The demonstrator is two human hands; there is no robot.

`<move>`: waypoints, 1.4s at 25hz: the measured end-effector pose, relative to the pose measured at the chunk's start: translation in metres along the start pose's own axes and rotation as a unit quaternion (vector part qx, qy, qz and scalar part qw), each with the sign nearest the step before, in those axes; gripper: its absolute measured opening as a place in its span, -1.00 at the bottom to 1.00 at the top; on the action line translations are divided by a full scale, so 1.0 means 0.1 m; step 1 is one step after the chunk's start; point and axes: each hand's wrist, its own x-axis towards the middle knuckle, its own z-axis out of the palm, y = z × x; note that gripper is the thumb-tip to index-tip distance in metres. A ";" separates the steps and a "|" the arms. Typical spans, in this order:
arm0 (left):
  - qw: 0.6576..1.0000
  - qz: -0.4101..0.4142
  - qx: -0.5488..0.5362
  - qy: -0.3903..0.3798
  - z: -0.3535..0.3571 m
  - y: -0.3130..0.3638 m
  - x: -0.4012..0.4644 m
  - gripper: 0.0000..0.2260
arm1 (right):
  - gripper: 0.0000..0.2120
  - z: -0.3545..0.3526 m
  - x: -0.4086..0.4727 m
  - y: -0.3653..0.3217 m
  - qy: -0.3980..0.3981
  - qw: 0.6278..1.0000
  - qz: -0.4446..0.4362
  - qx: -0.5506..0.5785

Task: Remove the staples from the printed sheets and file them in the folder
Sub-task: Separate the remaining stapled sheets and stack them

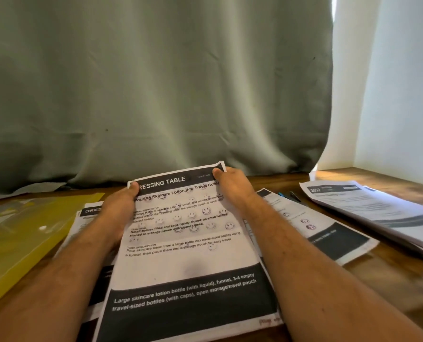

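The brown wooden table [390, 275] is carrying a yellow plastic folder [20, 243] at nine o'clock. Centre, both hands are pinching the printed white sheets [188, 245] by their far corners: left hand [121, 206], right hand [232, 186]. Checking those corners for staples before pulling seems wise.

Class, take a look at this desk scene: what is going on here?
A person sits at a wooden table and holds up a printed sheet headed "Dressing Table". The left hand grips its top left corner and the right hand grips its top right corner. More printed sheets lie beneath it, and another stack lies to the right. A yellow folder lies to the left. No staple can be made out.
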 end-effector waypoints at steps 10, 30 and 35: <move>0.784 0.489 0.373 -0.081 0.65 0.23 -0.24 -0.48 | -0.74 -0.34 -0.14 0.15 0.040 0.993 -0.054 -0.093; 0.797 0.420 0.412 -0.135 1.67 -0.31 -0.06 -0.77 | -0.74 -0.80 0.07 0.19 0.189 0.909 -0.039 -0.370; 0.779 0.408 0.455 -0.143 1.73 -0.38 -0.08 -0.82 | -0.83 -1.20 0.10 0.26 0.169 0.806 0.020 -0.568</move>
